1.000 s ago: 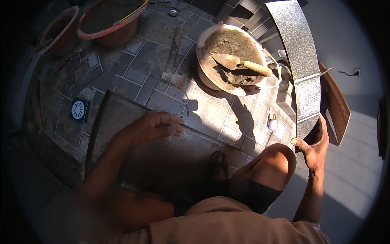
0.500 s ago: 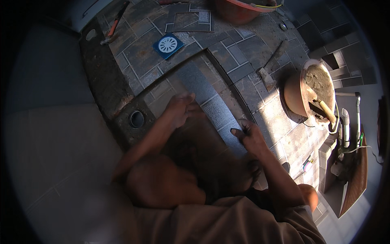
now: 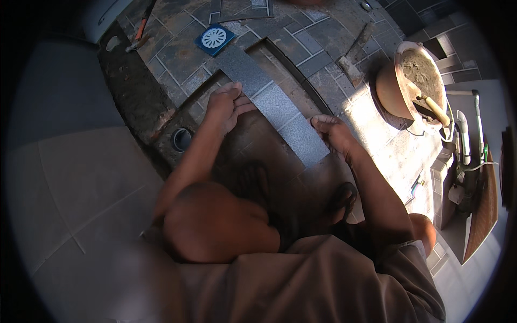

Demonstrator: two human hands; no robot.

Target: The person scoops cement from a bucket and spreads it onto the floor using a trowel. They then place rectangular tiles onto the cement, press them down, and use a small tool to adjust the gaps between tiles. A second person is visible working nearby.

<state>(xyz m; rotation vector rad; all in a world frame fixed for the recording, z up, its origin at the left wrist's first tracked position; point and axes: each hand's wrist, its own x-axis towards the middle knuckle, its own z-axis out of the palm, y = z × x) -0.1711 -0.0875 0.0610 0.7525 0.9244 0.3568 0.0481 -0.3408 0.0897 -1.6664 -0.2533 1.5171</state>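
Observation:
A long, narrow grey tile (image 3: 284, 117) with a speckled, patterned face lies slantwise between my hands, over a sunken rectangle in the tiled floor. My left hand (image 3: 225, 106) grips its left long edge, thumb toward the top and fingers reaching to the side of the tile. At the right long edge, near the closer end, my right hand (image 3: 333, 133) grips with its thumb and bent fingers. Some fingertips are hidden by the tile's edge. Just beyond the tile's far end sits a white round drain cover (image 3: 214, 37) on a blue square.
A round pipe opening (image 3: 181, 139) lies left of the recess. The hammer (image 3: 141, 31) rests at the far left. On the right stands a bucket (image 3: 389, 89) of mortar with a trowel handle (image 3: 437, 111) in it. A rough block (image 3: 350, 71) lies beyond the recess.
The tile has shifted toward the far end and now overlaps the recess's far edge. My left hand has come up against its left edge. The view has shifted slightly.

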